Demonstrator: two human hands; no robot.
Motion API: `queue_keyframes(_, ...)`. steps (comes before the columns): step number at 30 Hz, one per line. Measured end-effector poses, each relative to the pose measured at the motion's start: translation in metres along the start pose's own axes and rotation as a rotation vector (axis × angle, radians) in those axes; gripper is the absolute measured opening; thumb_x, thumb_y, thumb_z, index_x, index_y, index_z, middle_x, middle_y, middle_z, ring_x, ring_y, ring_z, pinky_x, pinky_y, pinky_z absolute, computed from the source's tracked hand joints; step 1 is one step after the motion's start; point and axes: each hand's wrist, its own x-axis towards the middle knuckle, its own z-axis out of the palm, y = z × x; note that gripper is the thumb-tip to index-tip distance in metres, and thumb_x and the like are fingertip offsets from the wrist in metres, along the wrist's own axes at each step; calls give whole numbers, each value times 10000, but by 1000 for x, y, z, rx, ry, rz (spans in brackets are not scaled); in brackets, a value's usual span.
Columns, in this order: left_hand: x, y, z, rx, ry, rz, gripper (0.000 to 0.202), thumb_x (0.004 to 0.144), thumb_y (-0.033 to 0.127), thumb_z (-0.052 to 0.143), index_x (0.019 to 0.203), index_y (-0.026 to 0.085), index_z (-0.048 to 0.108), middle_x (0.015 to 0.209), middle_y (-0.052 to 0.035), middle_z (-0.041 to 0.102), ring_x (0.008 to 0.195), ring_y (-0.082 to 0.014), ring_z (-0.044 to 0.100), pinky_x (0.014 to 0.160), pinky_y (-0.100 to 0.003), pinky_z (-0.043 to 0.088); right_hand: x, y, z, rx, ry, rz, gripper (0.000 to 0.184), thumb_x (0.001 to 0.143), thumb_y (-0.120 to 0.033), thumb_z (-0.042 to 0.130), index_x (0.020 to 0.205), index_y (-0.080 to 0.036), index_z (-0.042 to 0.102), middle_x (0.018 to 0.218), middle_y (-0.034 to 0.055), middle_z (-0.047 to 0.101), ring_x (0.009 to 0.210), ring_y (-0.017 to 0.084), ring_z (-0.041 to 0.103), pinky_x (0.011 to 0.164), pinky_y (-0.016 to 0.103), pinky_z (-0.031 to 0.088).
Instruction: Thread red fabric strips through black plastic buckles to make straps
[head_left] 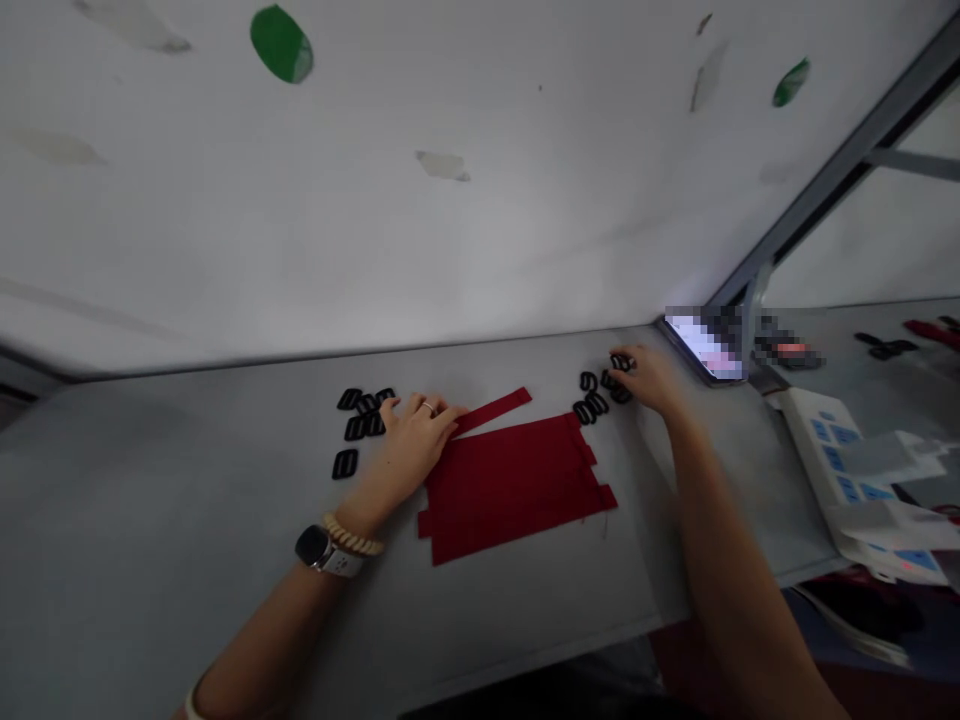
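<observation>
A stack of red webbing strips (517, 485) lies flat in the middle of the grey table (150, 520), with one loose strip (495, 408) angled off its top edge. My left hand (411, 437) rests palm down on the left end of that strip, fingers stretched out, beside a group of black plastic buckles (360, 425). My right hand (651, 380) reaches to a second group of black buckles (598, 395) at the right, fingers curled over one of them; whether it grips it is hidden.
A phone (705, 345) leans at the back right of the table. White sheets with blue squares (847, 460) lie at the right edge. A white wall rises close behind the table. A metal frame post (825, 180) slants up at the right.
</observation>
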Motion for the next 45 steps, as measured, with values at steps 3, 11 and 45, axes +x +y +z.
queue_keyframes(3, 4, 12, -4, -8, -5, 54, 346, 982, 195, 387, 1153, 273, 677, 1060, -106, 668, 1030, -295, 552, 1022, -590, 269, -3, 12, -7, 33, -14, 23, 312, 748, -205, 670, 1056, -171, 702, 983, 118, 698, 860, 262, 659, 822, 436, 520)
queue_keyframes(11, 9, 35, 0, -95, -11, 120, 405, 993, 168, 323, 1265, 236, 616, 1258, -117, 625, 1176, -280, 550, 1048, -513, 362, -10, 24, -7, 104, -16, 73, 284, 752, -229, 673, 1030, -202, 722, 950, 96, 686, 822, 233, 654, 817, 422, 533)
queue_keyframes(45, -60, 44, 6, -1005, 369, -609, 681, 977, 614, 271, 1475, 174, 416, 1552, -92, 399, 1468, -267, 305, 1236, -460, 212, -98, -118, 23, 738, -127, 130, 760, 934, -685, 214, 1468, -194, 438, 1504, 121, 462, 1424, 271, 396, 1201, 469, 297)
